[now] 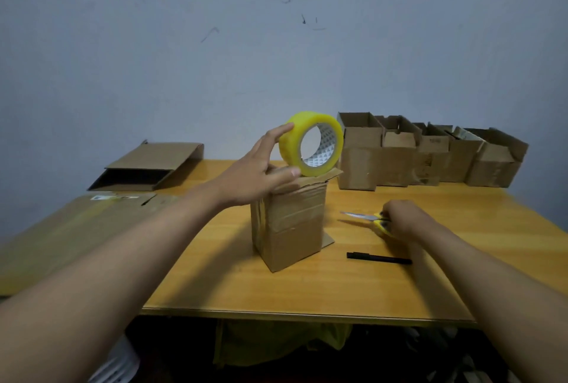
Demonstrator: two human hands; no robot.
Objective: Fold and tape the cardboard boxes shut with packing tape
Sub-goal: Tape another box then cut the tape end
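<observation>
A small cardboard box (292, 225) stands upright in the middle of the wooden table (307, 290), with tape bands across its front. My left hand (261, 173) holds a yellow roll of packing tape (290, 147) on edge on top of the box, fingers and thumb around its rim. To the right, my right hand (402, 219) grips yellow-handled scissors (365, 218) low over the table, blades pointing left and slightly apart.
A black pen (379, 258) lies near the right forearm. Several open cardboard boxes (424, 155) line the back right by the wall. A flattened box (150, 165) lies at the back left on a cardboard sheet (76, 229).
</observation>
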